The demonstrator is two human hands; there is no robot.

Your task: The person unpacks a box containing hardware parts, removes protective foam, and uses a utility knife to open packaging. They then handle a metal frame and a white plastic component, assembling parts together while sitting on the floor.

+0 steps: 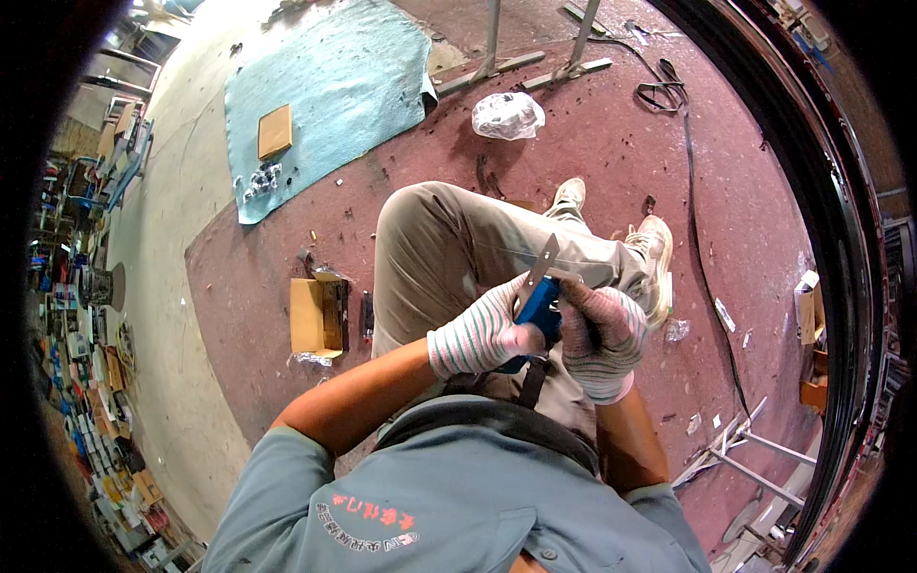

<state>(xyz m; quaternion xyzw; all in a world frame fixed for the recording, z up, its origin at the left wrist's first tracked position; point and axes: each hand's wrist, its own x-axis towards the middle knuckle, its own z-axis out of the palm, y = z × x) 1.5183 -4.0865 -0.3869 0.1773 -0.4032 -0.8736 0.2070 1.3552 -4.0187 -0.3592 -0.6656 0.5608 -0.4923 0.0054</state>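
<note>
Blue object (pixel 542 307), open box (pixel 307 325) left, turquoise mat (pixel 344 81) ahead

Blue object (pixel 543 308), tilted metal strip (pixel 538 272)

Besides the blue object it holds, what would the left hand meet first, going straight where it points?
Probably the right hand, just beyond the blue object, though the depth is unclear.

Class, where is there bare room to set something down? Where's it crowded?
Free: the blue mat right of the brown package; pale floor between reddish floor and left-edge clutter. Crowded: around the open box, and the person's lap.
</note>
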